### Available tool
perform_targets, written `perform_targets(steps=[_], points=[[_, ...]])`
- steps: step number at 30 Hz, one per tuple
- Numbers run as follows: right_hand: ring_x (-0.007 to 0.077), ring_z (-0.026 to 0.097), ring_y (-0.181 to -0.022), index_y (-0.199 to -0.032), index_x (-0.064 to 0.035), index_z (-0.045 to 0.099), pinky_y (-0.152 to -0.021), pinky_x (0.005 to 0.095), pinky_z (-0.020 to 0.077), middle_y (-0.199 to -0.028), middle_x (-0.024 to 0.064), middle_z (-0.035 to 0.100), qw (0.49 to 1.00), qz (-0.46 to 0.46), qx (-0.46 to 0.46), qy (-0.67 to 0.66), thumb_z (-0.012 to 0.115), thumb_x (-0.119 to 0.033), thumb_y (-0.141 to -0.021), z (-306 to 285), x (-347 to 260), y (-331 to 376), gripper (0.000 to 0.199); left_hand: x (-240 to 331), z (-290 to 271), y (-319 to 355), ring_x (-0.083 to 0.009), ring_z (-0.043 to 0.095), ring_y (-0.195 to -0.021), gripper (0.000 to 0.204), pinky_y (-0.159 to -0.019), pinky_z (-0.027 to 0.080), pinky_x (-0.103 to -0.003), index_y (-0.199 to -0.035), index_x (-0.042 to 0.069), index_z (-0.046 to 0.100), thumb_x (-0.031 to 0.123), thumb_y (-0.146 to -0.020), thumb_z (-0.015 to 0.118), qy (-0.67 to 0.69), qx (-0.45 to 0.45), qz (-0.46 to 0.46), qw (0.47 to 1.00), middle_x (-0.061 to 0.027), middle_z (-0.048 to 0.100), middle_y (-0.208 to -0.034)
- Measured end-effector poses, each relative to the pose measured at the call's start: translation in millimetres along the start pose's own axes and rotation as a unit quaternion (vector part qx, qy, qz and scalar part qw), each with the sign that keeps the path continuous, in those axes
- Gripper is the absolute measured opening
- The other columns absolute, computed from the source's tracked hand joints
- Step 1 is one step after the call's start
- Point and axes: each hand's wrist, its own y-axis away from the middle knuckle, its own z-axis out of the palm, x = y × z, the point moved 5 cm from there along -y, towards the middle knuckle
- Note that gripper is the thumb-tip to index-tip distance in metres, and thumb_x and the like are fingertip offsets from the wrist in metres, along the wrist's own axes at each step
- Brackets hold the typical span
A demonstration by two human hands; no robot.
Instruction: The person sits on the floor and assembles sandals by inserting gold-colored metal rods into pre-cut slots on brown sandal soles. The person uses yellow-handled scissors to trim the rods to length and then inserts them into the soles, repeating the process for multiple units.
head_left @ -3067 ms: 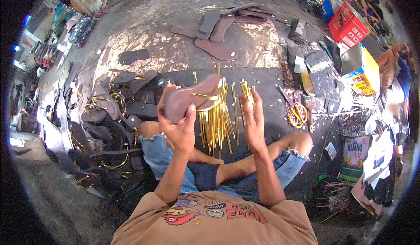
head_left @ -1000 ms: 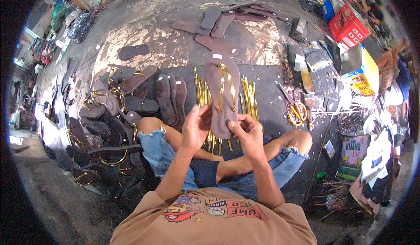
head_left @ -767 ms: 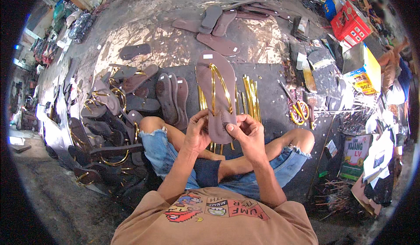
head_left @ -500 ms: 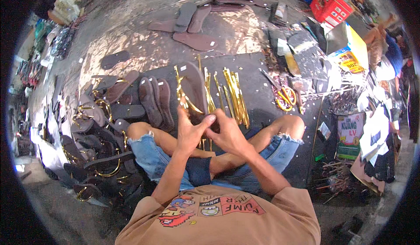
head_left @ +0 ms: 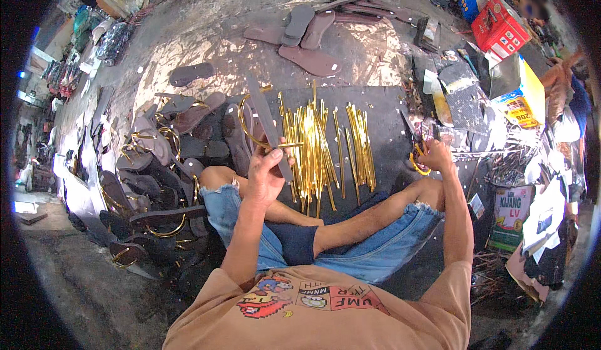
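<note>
My left hand (head_left: 267,176) is closed around the heel end of a dark sandal (head_left: 263,115). The sandal stands nearly edge-on, and a gold strap (head_left: 245,121) bows out from its left side. A gold strap end pokes out to the right just above my fingers. Off to the right, my right hand (head_left: 438,157) grips the yellow-handled scissors (head_left: 415,164), whose blades point away from me on the dark mat. Between my hands lies a loose pile of shiny gold strips (head_left: 308,153), with a smaller bundle of gold strips (head_left: 360,143) beside it.
Finished-looking sandals with gold straps (head_left: 159,190) heap up at my left. Brown soles (head_left: 310,61) lie beyond the mat, near a single dark sole (head_left: 191,73). A red box (head_left: 498,28), a yellow-and-white box (head_left: 519,93) and a green-and-white tin (head_left: 510,218) stand on the right.
My right hand has left the sandal and gone right to the scissors. My left hand has turned the sandal edge-on, uncovering more gold strips. The whole view has shifted slightly.
</note>
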Motion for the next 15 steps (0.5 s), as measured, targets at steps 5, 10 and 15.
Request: perform_targets(steps=[5, 10, 15], points=[[0.0184, 0.069, -0.076, -0.113, -0.0028, 0.063, -0.069, 0.0378, 0.0587, -0.088, 0.0046, 0.067, 0.875, -0.055, 0.132, -0.464, 0.069, -0.007, -0.092, -38.9, -66.7, 60.9, 0.023, 9.0, 9.2, -6.4, -0.0152, 0.066, -0.107, 0.075, -0.091, 0.060, -0.036, -0.159, 0.011, 0.045, 0.001, -0.092, 0.077, -0.048, -0.025, 0.044, 0.998, -0.0057, 0.063, -0.132], [0.0194, 0.069, -0.094, -0.123, -0.0001, 0.059, -0.078, 0.0385, 0.0585, -0.105, 0.0090, 0.068, 0.748, -0.121, 0.033, -0.651, 0.074, -0.017, -0.099, -14.3, -192.0, 173.9, 0.033, 3.6, 31.3, -13.4, -0.0160, 0.066, -0.110, 0.085, -0.095, 0.058, -0.033, -0.163, 0.010, 0.038, -0.001, -0.090, 0.079, -0.074, -0.029, 0.032, 0.996, -0.0058, 0.064, -0.130], [0.0267, 0.068, -0.092, -0.127, 0.0048, 0.061, -0.083, 0.0402, 0.0554, -0.102, 0.0181, 0.069, 0.836, -0.202, -0.006, -0.510, 0.061, -0.048, -0.108, -8.1, -277.8, 204.7, 0.055, -5.4, 40.9, -9.2, -0.0168, 0.066, -0.115, 0.086, -0.099, 0.057, -0.033, -0.164, 0.009, 0.037, -0.001, -0.089, 0.079, -0.075, -0.045, 0.011, 0.996, -0.0046, 0.065, -0.128]])
